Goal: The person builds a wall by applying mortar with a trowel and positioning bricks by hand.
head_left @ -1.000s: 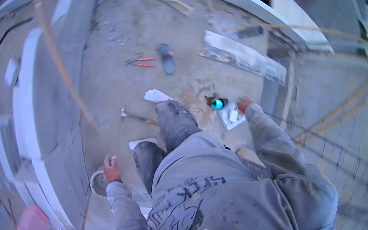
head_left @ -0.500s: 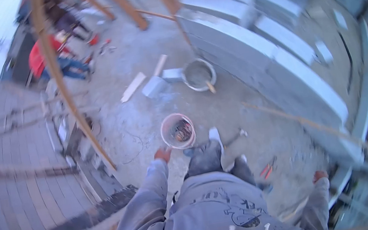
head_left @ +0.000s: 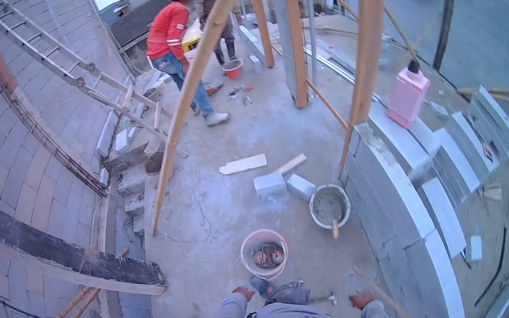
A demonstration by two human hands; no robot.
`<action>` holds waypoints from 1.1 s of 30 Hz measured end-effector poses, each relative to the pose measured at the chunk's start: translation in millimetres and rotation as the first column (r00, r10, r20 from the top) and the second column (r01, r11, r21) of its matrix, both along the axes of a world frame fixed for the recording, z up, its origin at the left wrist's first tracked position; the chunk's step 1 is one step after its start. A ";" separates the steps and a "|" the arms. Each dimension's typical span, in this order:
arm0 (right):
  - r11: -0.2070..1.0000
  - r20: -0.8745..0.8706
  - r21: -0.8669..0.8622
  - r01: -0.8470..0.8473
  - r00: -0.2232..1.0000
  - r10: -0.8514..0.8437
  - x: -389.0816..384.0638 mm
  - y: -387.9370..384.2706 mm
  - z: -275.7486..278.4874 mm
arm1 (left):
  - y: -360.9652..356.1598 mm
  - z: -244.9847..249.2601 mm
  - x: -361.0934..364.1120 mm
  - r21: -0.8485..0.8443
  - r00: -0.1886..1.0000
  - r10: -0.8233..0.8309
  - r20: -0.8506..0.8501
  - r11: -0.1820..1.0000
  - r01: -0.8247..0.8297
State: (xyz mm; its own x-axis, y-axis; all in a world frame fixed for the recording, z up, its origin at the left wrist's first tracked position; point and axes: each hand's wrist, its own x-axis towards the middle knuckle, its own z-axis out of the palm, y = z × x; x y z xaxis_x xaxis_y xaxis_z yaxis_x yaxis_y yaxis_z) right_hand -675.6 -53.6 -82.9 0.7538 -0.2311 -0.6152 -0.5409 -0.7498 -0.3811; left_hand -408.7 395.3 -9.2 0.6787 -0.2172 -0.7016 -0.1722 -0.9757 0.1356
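My left hand point(head_left: 244, 292) hangs low beside my body, near a pale pink bucket point(head_left: 247, 258) with tools inside that I cannot make out singly. Its fingers look loosely apart, and I see nothing held in it. Out to the other side is my right hand point(head_left: 361, 300), also loosely open and holding nothing visible. A hammer-like tool point(head_left: 331, 298) lies on the floor just left of it. Ahead stands a bucket of grey mortar point(head_left: 329, 204) with a wooden handle point(head_left: 335, 229) sticking over its rim.
Light blocks point(head_left: 270, 184) and a board point(head_left: 243, 165) lie on the concrete floor point(head_left: 213, 232). A low block wall point(head_left: 389, 231) runs along the right, with a pink jerrycan point(head_left: 408, 97) beyond. Wooden posts point(head_left: 296, 32) and a slanting pole point(head_left: 190, 89) stand ahead. Two people point(head_left: 171, 42) are farther off.
My view has tilted up and turned, so the far people, ladder and posts show more fully. The person in red has gone from crouching to standing bent over. My right hand is nearer my body.
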 end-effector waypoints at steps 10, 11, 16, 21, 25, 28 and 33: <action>0.502 -0.344 0.001 0.865 0.471 -0.812 -48.3 -99.4 141.5 | -121.4 116.6 145.9 -0.684 0.856 0.517 0.005 0.626 -0.375; 0.773 -0.365 0.013 0.634 0.723 -0.587 -50.7 -120.5 117.6 | -117.9 113.3 144.2 -0.740 0.826 0.564 -0.023 0.546 -0.393; 0.971 -0.348 -0.030 -0.237 0.913 0.212 14.9 -164.4 106.3 | -65.7 64.6 57.8 -0.277 0.728 0.684 -0.031 0.694 -0.664; 0.966 -0.179 -0.075 -0.248 0.956 0.232 127.4 -194.9 96.9 | -5.8 -35.7 -83.1 0.004 0.893 0.444 -0.068 0.896 -0.445; 0.961 -0.097 -0.167 -0.222 0.973 0.208 183.0 -223.6 96.9 | -14.8 -63.2 -185.2 0.063 0.595 0.795 -0.119 0.604 -0.794; 0.451 -0.063 -0.440 -0.776 0.528 0.847 200.5 -249.2 91.7 | -50.7 -43.0 -214.7 -0.066 0.402 0.902 -0.159 0.397 -0.915; 0.976 -0.312 0.043 -0.215 0.925 0.218 228.7 -230.6 81.2 | -104.1 -4.8 -245.4 -0.188 0.041 0.993 -0.114 0.019 -0.982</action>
State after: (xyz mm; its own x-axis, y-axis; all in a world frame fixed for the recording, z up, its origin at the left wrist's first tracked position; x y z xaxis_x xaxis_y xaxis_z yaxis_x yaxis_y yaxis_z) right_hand -446.9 -284.2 -1.7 0.5540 -0.0784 -0.8288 -0.4584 -0.8598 -0.2251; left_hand -654.0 291.1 -14.0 0.3708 0.5855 -0.7209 0.9260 -0.1732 0.3355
